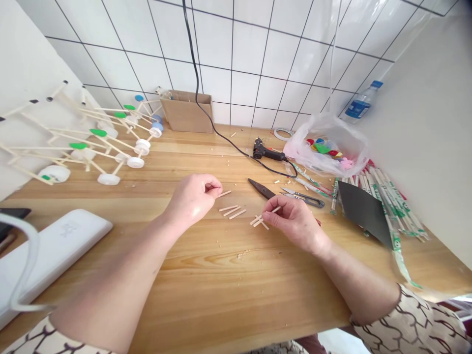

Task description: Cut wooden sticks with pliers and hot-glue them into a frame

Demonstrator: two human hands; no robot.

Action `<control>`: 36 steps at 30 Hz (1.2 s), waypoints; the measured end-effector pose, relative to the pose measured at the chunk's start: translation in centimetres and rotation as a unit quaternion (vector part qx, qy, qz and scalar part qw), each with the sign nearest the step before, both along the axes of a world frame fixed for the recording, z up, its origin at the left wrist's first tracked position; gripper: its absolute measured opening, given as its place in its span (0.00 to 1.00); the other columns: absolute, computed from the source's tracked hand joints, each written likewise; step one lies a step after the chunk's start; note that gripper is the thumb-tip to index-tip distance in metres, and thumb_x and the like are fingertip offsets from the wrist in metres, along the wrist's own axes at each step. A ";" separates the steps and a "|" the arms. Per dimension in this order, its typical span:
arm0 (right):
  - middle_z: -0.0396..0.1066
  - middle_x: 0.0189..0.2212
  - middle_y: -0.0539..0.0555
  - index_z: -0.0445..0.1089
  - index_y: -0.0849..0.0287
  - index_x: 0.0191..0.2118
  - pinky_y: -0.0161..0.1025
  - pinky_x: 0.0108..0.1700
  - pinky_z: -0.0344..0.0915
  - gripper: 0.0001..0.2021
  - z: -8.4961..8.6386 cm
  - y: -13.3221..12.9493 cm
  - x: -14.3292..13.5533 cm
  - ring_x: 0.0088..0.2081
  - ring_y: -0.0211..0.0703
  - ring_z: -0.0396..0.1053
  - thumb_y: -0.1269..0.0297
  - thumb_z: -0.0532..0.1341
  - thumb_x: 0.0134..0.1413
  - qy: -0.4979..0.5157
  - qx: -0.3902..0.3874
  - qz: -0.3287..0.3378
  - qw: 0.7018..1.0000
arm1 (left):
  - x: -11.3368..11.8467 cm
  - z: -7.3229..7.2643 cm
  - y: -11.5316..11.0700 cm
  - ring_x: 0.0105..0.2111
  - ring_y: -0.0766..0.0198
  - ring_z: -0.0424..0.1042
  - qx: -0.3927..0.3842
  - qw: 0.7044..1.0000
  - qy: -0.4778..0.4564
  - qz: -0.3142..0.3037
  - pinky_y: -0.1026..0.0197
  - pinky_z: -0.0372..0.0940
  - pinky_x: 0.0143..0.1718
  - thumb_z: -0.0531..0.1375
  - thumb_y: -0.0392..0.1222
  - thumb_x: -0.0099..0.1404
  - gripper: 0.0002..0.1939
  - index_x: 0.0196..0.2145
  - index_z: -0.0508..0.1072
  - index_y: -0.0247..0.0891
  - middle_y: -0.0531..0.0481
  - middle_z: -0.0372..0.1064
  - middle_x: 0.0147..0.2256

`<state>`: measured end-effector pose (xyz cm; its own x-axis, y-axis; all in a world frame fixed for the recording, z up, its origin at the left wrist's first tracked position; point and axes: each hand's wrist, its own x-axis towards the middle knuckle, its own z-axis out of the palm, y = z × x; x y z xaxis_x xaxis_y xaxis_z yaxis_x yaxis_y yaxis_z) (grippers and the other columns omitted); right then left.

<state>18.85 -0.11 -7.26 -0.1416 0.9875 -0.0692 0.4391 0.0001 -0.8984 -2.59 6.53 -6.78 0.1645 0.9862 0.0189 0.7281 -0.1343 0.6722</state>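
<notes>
My left hand (195,199) is closed in a pinch on one short wooden stick (224,193), just above the table. Between my hands lie several cut sticks (232,211) in a loose row. My right hand (293,221) pinches another wooden stick (272,213) between thumb and fingers. Below its fingertips a few more short sticks (260,222) lie crossed on the wood. Behind that hand are a dark-bladed pair of scissors (261,188), partly covered by my fingers, and small thread snips (304,196).
A black glue gun (267,151) lies at the back with its cable. To its right are a plastic bag (332,147) of coloured pieces, wrapped sticks (394,199) and a black sheet (365,211). Stick models with white wheels (108,179) and a white power strip (62,250) stand left.
</notes>
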 end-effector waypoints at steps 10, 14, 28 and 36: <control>0.66 0.24 0.49 0.66 0.60 0.29 0.34 0.28 0.58 0.07 -0.2 -0.1 0.1 0.26 0.35 0.62 0.61 0.61 0.49 0.042 -0.026 0.016 0.999 | 0.0 -0.9 0.4 0.30 0.58 0.71 -0.010 0.998 0.050 -0.024 0.60 0.62 0.31 0.56 0.44 0.55 0.09 0.29 0.75 0.40 0.48 0.75 0.29; 0.66 0.24 0.48 0.66 0.60 0.29 0.33 0.27 0.57 0.08 -0.1 -0.1 0.0 0.25 0.35 0.61 0.61 0.61 0.49 0.046 -0.034 0.010 0.998 | 0.1 -1.2 0.3 0.27 0.60 0.69 -0.002 0.998 0.061 -0.032 0.61 0.59 0.28 0.57 0.41 0.53 0.06 0.26 0.74 0.40 0.49 0.73 0.27; 0.66 0.21 0.47 0.66 0.59 0.28 0.33 0.26 0.58 0.08 0.1 -0.1 -0.1 0.23 0.34 0.62 0.60 0.62 0.46 0.042 -0.047 -0.002 0.998 | -0.2 -1.4 0.1 0.23 0.62 0.66 -0.042 0.992 0.067 -0.093 0.62 0.55 0.25 0.54 0.42 0.53 0.09 0.25 0.73 0.40 0.51 0.70 0.23; 0.66 0.22 0.47 0.66 0.59 0.28 0.32 0.26 0.58 0.08 0.1 0.0 -0.1 0.23 0.34 0.62 0.60 0.62 0.46 0.045 -0.046 -0.002 0.998 | -0.2 -0.8 0.0 0.23 0.61 0.66 -0.057 0.989 0.089 -0.102 0.62 0.56 0.26 0.54 0.41 0.53 0.09 0.25 0.74 0.41 0.50 0.71 0.23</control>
<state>18.76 -0.09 -7.14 -0.1477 0.9781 -0.1464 0.3570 -0.0853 -0.9302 -2.79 6.49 -7.54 0.3505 0.9263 -0.1386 0.8024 -0.2207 0.5545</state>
